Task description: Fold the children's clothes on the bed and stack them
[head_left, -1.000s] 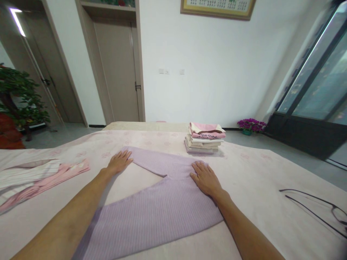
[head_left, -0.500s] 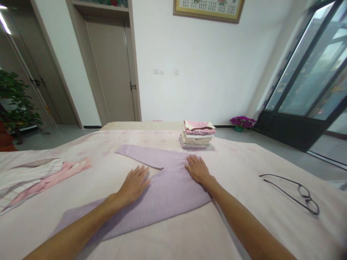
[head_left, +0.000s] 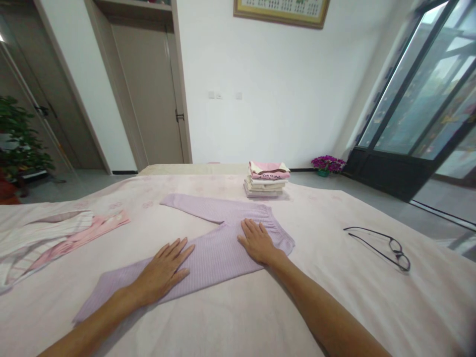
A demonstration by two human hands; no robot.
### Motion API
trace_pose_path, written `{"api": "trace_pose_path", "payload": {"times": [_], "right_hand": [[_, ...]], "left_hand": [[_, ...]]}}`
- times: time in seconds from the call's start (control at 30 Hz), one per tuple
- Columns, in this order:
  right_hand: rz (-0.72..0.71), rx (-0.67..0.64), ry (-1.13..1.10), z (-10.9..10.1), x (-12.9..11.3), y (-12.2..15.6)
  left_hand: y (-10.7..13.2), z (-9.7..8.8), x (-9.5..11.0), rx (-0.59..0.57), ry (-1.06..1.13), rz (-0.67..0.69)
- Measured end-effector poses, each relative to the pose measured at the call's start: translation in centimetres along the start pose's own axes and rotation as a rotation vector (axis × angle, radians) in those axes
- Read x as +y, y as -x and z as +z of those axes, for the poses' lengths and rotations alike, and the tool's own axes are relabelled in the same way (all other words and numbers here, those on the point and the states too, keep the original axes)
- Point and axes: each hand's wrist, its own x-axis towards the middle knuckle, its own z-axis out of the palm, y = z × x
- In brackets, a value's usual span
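Note:
Lilac ribbed trousers (head_left: 219, 253) lie spread on the pale pink sheet, their gathered waistband to the right and the two legs pointing left. My left hand (head_left: 163, 270) rests flat on the nearer leg, fingers stretched out and a little apart. Flat on the upper part, close to the waistband, lies my right hand (head_left: 257, 242), its fingers extended and the thumb apart. Neither hand grips the cloth. My left forearm covers a bit of the nearer leg's lower end.
Beyond the trousers stands a stack of folded clothes (head_left: 266, 181). Black-framed glasses (head_left: 397, 253) lie on the sheet (head_left: 327, 297) at the right. Striped and pink garments (head_left: 70, 235) lie loosely at the left. Purple flowers (head_left: 327, 163) stand on the floor behind.
My right hand has slid left and slightly nearer, off the waist edge, uncovering the gathered waistband. My left hand has moved left and nearer along the leg. The view has shifted slightly.

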Motion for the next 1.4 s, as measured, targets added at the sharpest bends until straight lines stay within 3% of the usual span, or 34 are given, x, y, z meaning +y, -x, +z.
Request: {"api": "trace_pose_path", "payload": {"times": [0.17, 0.33, 0.43, 0.67, 0.8, 0.97, 1.17, 1.4], "right_hand": [[0.137, 0.001, 0.118, 0.0, 4.0, -0.4], [0.158, 0.008, 0.153, 0.5, 4.4, -0.4], [0.151, 0.035, 0.174, 0.7, 4.4, -0.4], [0.147, 0.048, 0.209, 0.9, 4.5, -0.5], [0.144, 0.043, 0.201, 1.1, 4.7, -0.7], [0.147, 0.05, 0.204, 1.3, 4.9, -0.7], [0.146, 0.056, 0.182, 1.3, 5.0, -0.8], [0.136, 0.063, 0.174, 1.3, 5.0, -0.8]], "left_hand": [[2.6, -0.6, -3.7, -0.014, 0.018, -0.059], [4.4, -1.3, -8.1, 0.072, 0.125, -0.288], [5.2, -2.5, -9.6, 0.132, 0.217, -0.423], [6.1, -5.8, -9.1, -0.014, 0.221, -0.662], [7.0, -5.7, -10.0, -0.124, 0.277, -0.64], [7.4, -4.7, -11.4, -0.061, 0.376, -0.603], [6.7, -4.7, -9.2, 0.011, 0.266, -0.75], [6.7, -4.6, -8.5, -0.011, 0.023, -0.731]]}}
